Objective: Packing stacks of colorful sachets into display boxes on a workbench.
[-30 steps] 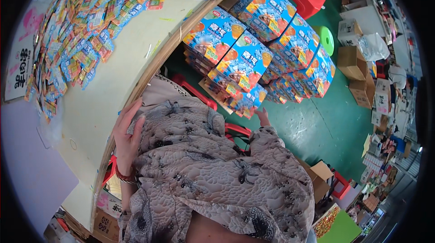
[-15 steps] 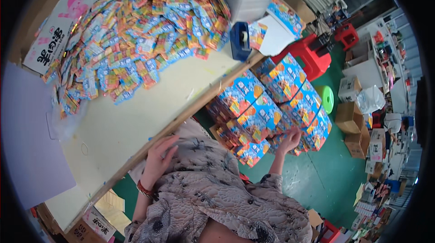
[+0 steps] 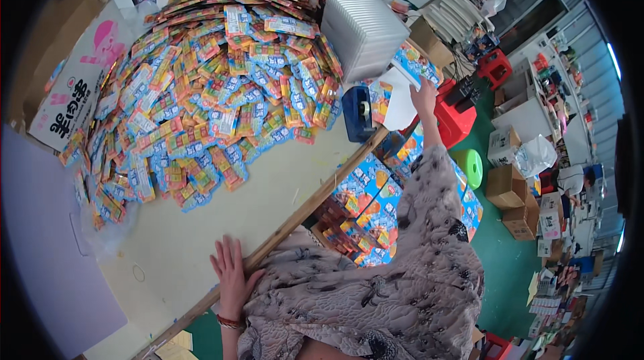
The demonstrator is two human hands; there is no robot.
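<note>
My left hand (image 3: 233, 279) lies flat on the near edge of the cream table (image 3: 181, 266), fingers spread, holding nothing. My right arm stretches far forward, and my right hand (image 3: 423, 97) is at the table's far right corner. Its fingers are extended against the edge of a white flat card (image 3: 400, 101), beside a blue printed cardboard piece (image 3: 417, 61). No clear grip on either shows. Left of that hand stand a dark blue tape dispenser (image 3: 358, 114) and a stack of clear plastic trays (image 3: 362, 34).
A large heap of small colourful packets (image 3: 221, 98) covers the table's far side. A printed carton (image 3: 80, 78) stands at its left. Blue printed boxes (image 3: 365, 189) are stacked beyond the table's wooden edge. A red stool (image 3: 456, 118) and a green stool (image 3: 467, 167) stand on the floor.
My right hand has moved up and forward from beside the stacked blue boxes to the white card. My left hand has moved onto the table edge and spread. The view has shifted.
</note>
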